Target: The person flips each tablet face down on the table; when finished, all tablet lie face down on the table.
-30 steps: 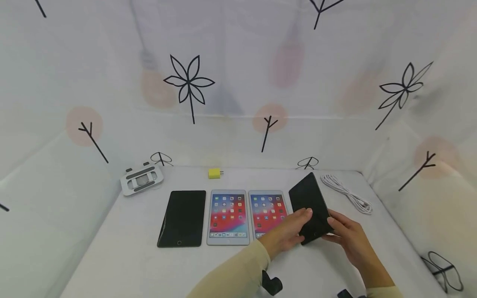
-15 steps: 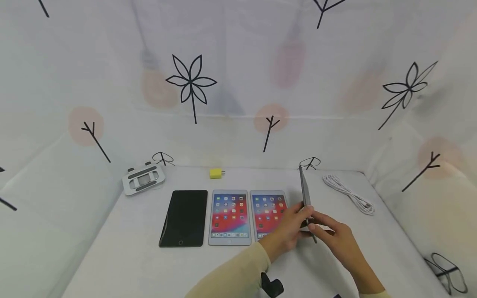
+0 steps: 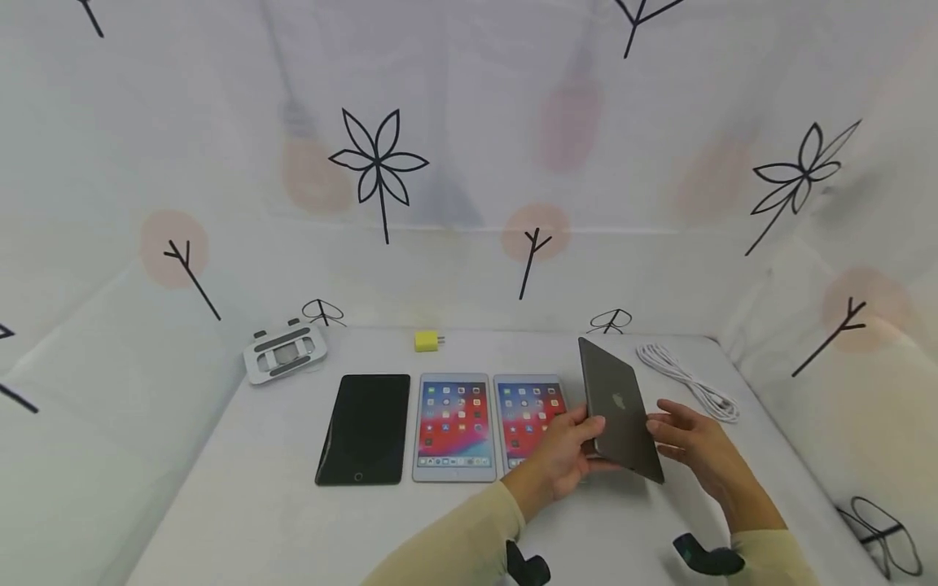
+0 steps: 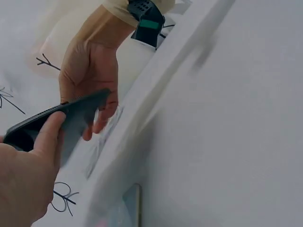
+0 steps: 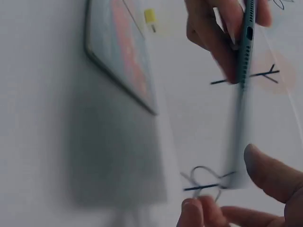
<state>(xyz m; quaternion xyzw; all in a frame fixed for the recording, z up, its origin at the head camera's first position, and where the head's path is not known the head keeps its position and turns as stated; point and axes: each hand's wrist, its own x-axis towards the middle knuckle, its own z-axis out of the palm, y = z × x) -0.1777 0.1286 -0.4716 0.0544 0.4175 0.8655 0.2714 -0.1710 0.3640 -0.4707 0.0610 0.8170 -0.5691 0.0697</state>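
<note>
My left hand (image 3: 553, 464) grips a tablet (image 3: 623, 411) by its left lower edge, thumb on the grey back with the apple logo. The tablet stands tilted above the table, its back toward the head camera. Beside its right edge is my right hand (image 3: 703, 452), fingers loosely bent. In the right wrist view the right thumb and fingers lie apart on either side of the tablet's edge (image 5: 244, 71), not pinching it. To the left lie two white tablets with lit home screens, one in the middle (image 3: 454, 427) and one (image 3: 523, 407) partly hidden by my left hand.
A black tablet (image 3: 364, 427) with a dark screen lies leftmost in the row. Behind are a yellow charger plug (image 3: 426, 341) and a white-and-grey stand (image 3: 286, 352). A coiled white cable (image 3: 689, 382) lies at the back right. White printed cloth walls (image 3: 469, 277) surround the table.
The tablet has turned over, from its black front through edge-on to its grey back facing the head camera. My right hand has let go of it and moved right.
</note>
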